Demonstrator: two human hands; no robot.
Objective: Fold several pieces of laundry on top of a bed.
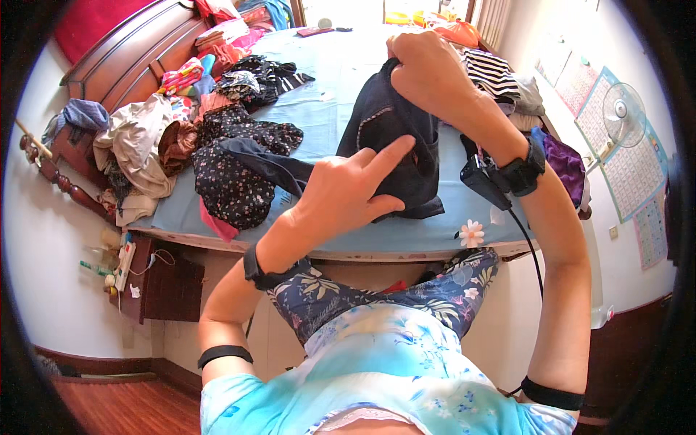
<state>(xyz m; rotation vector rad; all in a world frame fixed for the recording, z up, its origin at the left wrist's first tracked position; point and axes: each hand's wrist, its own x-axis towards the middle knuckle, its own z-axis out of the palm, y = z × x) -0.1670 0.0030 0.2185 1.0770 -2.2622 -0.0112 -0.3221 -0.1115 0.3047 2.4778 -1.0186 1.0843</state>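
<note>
Gripping dark garment (417, 177), head view: right hand (424, 72) has fingers clamped on its upper edge, cloth hanging down to blue bed (319, 116), near front edge. Left hand (330, 192) in front of garment, index and thumb apart, other fingers curled; cannot tell if index touches cloth. Black floral clothes (233, 185) heaped left of garment. Striped top (489, 76) and purple cloth (562, 168) along bed's right side.
</note>
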